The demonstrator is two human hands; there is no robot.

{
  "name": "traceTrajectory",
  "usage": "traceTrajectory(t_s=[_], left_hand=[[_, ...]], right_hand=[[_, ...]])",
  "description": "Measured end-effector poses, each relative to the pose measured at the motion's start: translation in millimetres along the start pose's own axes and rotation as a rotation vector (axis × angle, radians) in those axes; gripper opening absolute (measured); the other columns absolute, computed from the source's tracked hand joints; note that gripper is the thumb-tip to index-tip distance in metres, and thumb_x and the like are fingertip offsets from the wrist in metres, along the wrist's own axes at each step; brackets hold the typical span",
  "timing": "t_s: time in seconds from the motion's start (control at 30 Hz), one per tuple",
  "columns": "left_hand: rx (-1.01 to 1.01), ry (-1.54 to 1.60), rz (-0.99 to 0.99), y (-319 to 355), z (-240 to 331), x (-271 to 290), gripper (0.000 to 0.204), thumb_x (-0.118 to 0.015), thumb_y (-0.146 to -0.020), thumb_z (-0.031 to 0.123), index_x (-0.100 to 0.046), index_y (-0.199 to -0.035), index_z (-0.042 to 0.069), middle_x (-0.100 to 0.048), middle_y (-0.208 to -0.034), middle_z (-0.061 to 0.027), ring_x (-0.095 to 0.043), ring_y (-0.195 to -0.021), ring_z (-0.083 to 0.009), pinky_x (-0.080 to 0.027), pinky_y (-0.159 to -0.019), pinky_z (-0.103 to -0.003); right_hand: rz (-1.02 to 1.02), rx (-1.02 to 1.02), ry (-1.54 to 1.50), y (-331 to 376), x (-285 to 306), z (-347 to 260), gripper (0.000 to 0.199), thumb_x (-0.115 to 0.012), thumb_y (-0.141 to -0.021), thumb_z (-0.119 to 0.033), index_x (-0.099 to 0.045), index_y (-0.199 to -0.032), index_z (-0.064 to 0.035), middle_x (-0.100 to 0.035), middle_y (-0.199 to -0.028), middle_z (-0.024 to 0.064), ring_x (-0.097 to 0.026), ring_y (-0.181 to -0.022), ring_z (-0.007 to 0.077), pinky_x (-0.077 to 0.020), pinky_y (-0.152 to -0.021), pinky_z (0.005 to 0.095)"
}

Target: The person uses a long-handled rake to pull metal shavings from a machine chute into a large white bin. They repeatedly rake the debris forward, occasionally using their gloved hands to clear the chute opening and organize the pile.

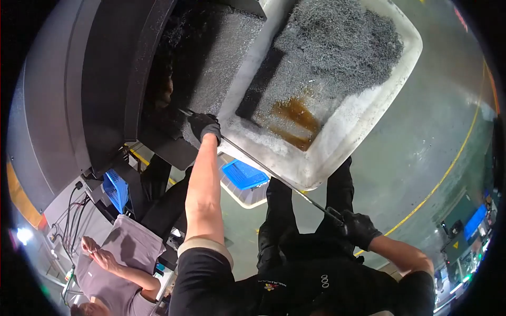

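A long thin metal rod [269,171] slants across in front of me. My left hand [204,126], in a black glove, is closed round it near its far end, at the mouth of a dark machine chute [195,68]. My right hand [359,229], gloved in black too, grips the near end by my hip. The rod's far tip reaches into shadow, and what it touches there I cannot make out. Grey metal shavings [342,45] heap up in a large white tub [363,134], with a brown liquid stain beside them. More fine shavings lie on the chute.
The dark machine housing [108,68] rises at the left. Blue plastic baskets [245,174] are below the tub and beside the machine. A person in a grey shirt [121,253] sits at lower left, hands together. A yellow line [448,171] curves over the green floor at right.
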State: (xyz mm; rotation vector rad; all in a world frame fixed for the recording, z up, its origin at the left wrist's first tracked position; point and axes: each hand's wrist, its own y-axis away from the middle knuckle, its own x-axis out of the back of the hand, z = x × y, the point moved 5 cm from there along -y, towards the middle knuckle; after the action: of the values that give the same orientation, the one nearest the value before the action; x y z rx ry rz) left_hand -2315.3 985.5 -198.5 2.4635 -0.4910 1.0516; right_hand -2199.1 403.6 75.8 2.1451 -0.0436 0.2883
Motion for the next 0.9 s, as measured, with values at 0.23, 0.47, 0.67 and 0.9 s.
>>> traceTrajectory(t_s=[0.23, 0.47, 0.67, 0.9], left_hand=[[0.664, 1.978, -0.254, 108.1, 61.0, 117.5, 0.038, -0.041, -0.099, 0.042, -0.041, -0.121, 0.011, -0.061, -0.078, -0.0136, -0.058, -0.042, -0.0264, -0.037, -0.026, -0.035], [0.584, 2.067, -0.188, 6.0, 1.8, 77.9, 0.033, -0.049, -0.096, 0.041, -0.055, -0.087, 0.01, -0.059, -0.079, -0.008, -0.056, -0.054, -0.0184, -0.046, -0.046, -0.033], [0.462, 2.16, -0.665, -85.0, 2.3, 109.6, 0.059, -0.03, -0.095, 0.061, -0.055, -0.111, 0.01, -0.065, -0.082, -0.0181, -0.062, -0.063, -0.038, -0.052, -0.057, -0.055], [-0.442, 0.311, 0.487, -179.0, -12.0, 125.4, 0.052, -0.033, -0.101, 0.034, -0.031, -0.147, 0.009, -0.036, -0.148, -0.0144, -0.036, -0.133, -0.0239, -0.028, -0.11, -0.03]], right_hand=[[0.041, -0.096, 0.114, 39.0, -21.0, 106.1, 0.026, -0.063, -0.078, -0.018, -0.057, -0.101, -0.0076, -0.065, -0.077, 0.0161, -0.063, -0.072, 0.0383, -0.0486, -0.061, 0.0483], [0.378, 0.167, -0.432, -59.3, -34.9, 101.0, 0.036, -0.053, -0.091, -0.025, -0.059, -0.124, -0.0108, -0.068, -0.096, 0.0113, -0.065, -0.073, 0.0219, -0.0505, -0.063, 0.035], [0.32, 0.414, -0.203, -299.2, -8.1, -151.8, 0.04, -0.047, -0.093, -0.025, -0.054, -0.13, -0.0113, -0.043, -0.14, 0.0153, -0.04, -0.13, 0.0308, -0.0298, -0.11, 0.0435], [0.158, 0.068, -0.296, -407.7, 50.1, -332.2, 0.032, -0.045, -0.089, -0.02, -0.068, -0.105, -0.0056, -0.063, -0.116, 0.0185, -0.061, -0.11, 0.0325, -0.0491, -0.091, 0.0413]])
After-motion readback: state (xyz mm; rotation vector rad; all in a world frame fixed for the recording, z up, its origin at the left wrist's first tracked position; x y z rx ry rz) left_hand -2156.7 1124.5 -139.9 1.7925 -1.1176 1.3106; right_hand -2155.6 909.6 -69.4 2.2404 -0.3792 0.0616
